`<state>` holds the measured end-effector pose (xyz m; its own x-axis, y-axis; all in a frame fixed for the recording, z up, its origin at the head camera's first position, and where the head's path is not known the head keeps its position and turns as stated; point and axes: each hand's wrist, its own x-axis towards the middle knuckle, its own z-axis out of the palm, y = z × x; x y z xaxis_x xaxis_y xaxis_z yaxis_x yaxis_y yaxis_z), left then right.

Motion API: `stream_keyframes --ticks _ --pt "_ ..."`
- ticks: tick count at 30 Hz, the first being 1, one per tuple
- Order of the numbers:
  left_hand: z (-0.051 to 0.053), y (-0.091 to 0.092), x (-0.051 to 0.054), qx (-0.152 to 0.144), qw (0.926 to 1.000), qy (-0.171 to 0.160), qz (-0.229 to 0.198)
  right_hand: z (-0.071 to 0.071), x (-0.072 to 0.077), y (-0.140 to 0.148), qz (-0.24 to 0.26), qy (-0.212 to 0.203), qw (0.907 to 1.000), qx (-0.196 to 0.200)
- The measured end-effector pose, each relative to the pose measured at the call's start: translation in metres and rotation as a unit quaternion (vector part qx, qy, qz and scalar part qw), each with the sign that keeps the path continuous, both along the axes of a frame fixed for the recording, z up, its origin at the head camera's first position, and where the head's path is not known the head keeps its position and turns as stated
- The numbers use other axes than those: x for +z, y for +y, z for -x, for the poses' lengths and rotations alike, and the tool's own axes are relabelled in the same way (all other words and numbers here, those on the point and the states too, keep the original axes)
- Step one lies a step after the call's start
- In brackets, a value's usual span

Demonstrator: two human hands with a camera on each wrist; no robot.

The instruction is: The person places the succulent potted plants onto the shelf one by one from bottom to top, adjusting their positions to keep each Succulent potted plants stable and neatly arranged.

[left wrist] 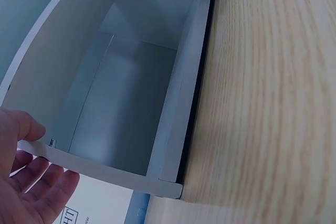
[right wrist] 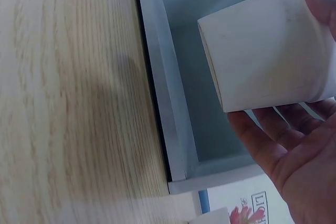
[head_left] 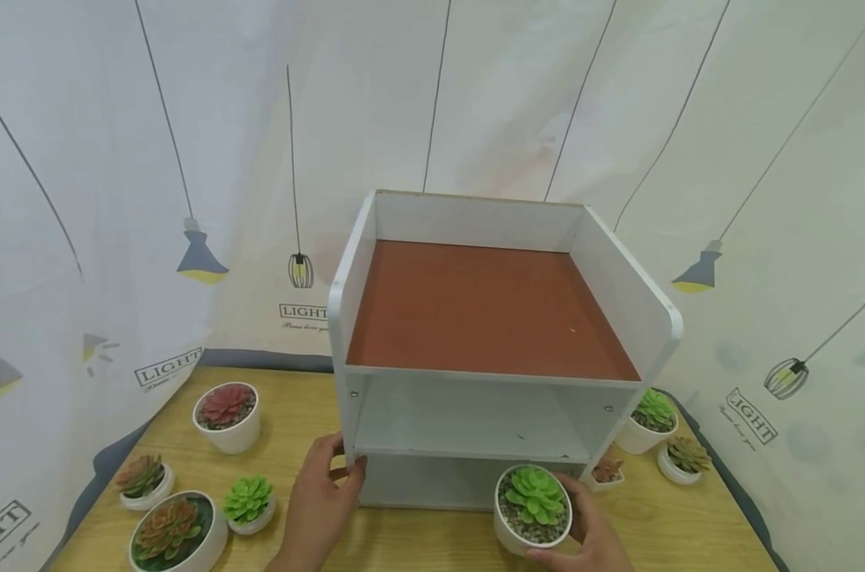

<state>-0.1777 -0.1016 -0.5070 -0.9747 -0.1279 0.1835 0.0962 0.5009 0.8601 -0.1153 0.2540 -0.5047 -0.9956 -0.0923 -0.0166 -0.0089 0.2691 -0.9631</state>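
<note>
The green potted plant lies at ten o'clock from the right hand, whose thumb and fingers are clamped on its white pot. Its long axis is upright, its base raised off the surface. From the plant, the shelf's lower compartment opens towards eleven o'clock. The right hand is the nearer; the left hand, at the plant's nine o'clock, pinches the shelf's left side panel.
</note>
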Motion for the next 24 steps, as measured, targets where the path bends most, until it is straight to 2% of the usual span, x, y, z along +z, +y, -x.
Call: stream_keyframes --ticks 10,16,24 --pt "0.001 -0.001 -0.001 -0.002 1.0000 -0.006 -0.001 0.006 0.000 -0.013 -0.017 -0.013 0.9990 0.038" --pt "0.002 -0.002 -0.003 -0.003 1.0000 0.000 -0.006 0.013 -0.001 -0.018 -0.005 -0.043 0.9968 0.067" --pt "0.001 -0.002 -0.004 -0.001 0.9999 0.012 -0.001 0.019 -0.005 -0.030 0.005 -0.021 0.9947 0.100"
